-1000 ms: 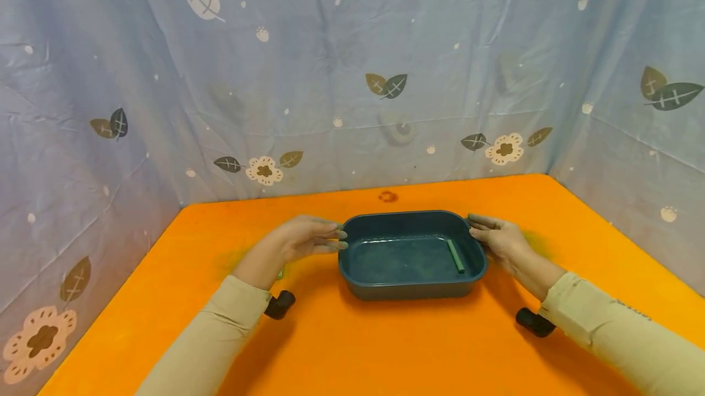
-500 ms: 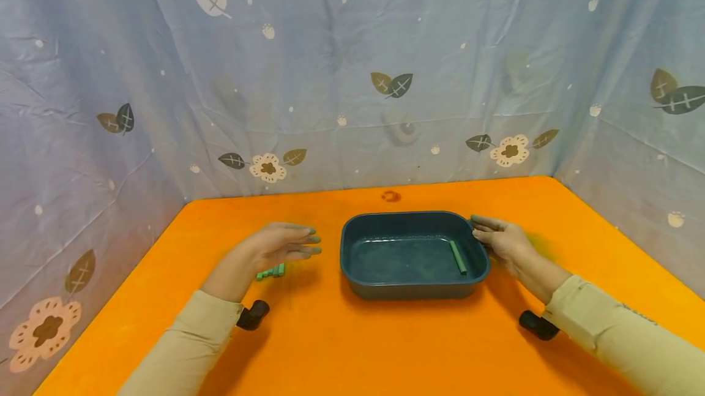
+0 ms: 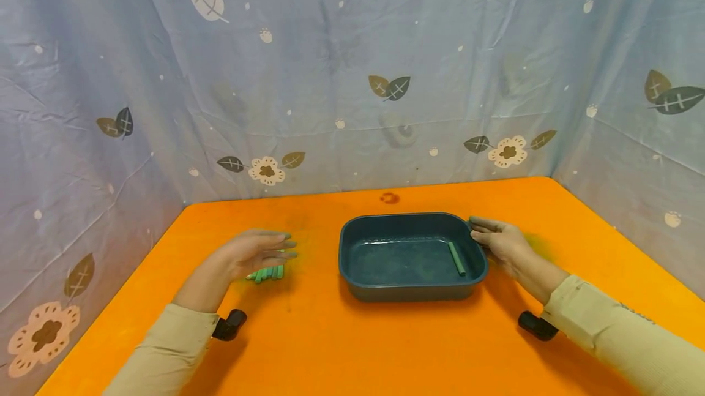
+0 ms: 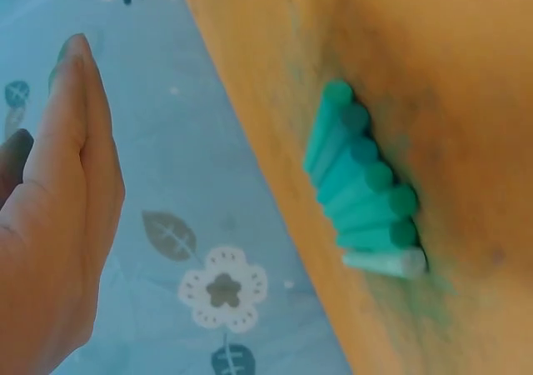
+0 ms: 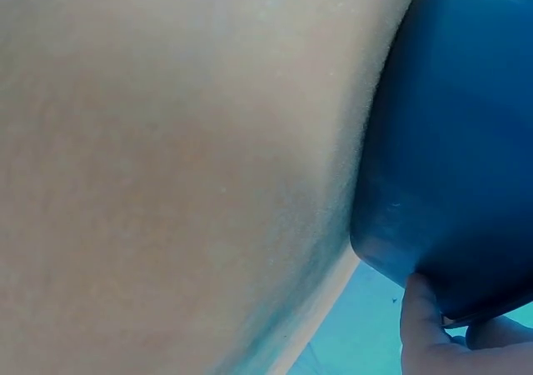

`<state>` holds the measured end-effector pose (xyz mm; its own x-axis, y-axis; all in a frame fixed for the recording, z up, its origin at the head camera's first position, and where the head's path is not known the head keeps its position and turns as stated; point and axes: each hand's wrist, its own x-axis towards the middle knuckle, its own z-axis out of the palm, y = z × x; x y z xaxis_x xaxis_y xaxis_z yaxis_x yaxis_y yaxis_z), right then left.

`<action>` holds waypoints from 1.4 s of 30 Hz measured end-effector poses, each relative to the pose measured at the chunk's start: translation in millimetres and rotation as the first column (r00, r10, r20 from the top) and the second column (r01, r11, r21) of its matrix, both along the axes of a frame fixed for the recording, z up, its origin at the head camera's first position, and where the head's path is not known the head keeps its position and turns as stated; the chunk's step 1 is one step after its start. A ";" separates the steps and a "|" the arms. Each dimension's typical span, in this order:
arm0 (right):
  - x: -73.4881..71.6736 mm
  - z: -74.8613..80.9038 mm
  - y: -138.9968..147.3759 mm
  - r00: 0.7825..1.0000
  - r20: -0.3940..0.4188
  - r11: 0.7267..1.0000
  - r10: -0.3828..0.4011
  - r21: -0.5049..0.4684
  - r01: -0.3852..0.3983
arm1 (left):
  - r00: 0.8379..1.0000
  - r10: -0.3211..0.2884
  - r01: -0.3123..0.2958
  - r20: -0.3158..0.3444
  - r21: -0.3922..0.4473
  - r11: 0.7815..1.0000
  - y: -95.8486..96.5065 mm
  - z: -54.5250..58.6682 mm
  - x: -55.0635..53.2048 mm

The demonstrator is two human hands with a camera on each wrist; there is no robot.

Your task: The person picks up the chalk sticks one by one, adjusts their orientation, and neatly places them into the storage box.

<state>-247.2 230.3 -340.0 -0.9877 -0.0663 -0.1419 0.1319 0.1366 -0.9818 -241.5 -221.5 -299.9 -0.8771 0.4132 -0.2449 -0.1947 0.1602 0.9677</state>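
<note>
Head view bright, evenly lit, mostly sharp; light apparently from above, source out of frame. Counter strongly saturated orange. Soft shadows below both sleeves and along foot of basin; thin glare line along far edge of its floor. Left wrist view hazy, cool-tinted, chalk sticks soft-edged. Right wrist view heavily blue, counter washed to pale beige, basin wall darkening toward lower rim, fine detail smeared.

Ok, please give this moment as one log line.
left hand: empty, near green sticks | right hand: touching right end of tray | tray: on orange table, one green stick inside
</note>
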 end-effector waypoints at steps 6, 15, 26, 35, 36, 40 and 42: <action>0.7 -0.9 -0.8 1.000 0.001 1.000 0.000 -0.005 0.000 | 1.000 0.007 -0.007 -0.006 -0.003 1.000 -17.5 1.9 2.7; 1.7 -0.8 -3.1 1.000 0.003 1.000 0.000 0.005 0.000 | 0.999 0.021 -0.022 -0.029 -0.031 0.999 -33.9 1.4 6.6; -0.8 -2.3 -5.3 1.000 0.009 1.000 -0.003 0.002 0.003 | 0.998 0.042 -0.047 -0.051 -0.100 0.994 -62.5 -8.8 4.3; -1.0 -0.8 -5.7 1.000 0.014 1.000 -0.008 -0.006 0.008 | 0.997 0.075 -0.076 -0.010 -0.162 0.984 -76.4 -15.9 3.5; -1.1 -0.8 -5.8 1.000 0.014 1.000 -0.008 -0.008 0.008 | 0.996 0.085 -0.085 -0.008 -0.175 0.981 -78.1 -16.3 3.5; -1.5 -0.7 -5.5 1.000 0.013 1.000 -0.009 -0.006 0.009 | 0.993 0.115 -0.115 -0.011 -0.210 0.971 -86.6 -16.4 1.7; -1.7 -0.5 -5.0 1.000 0.011 1.000 -0.007 -0.001 0.007 | 0.992 0.126 -0.125 -0.012 -0.221 0.967 -90.7 -15.9 -0.1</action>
<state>-248.9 225.3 -340.5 -0.9864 -0.0599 -0.1531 0.1440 0.1349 -0.9803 -241.6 -312.1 -315.8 -0.9178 0.2353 -0.3197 -0.2290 0.3441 0.9106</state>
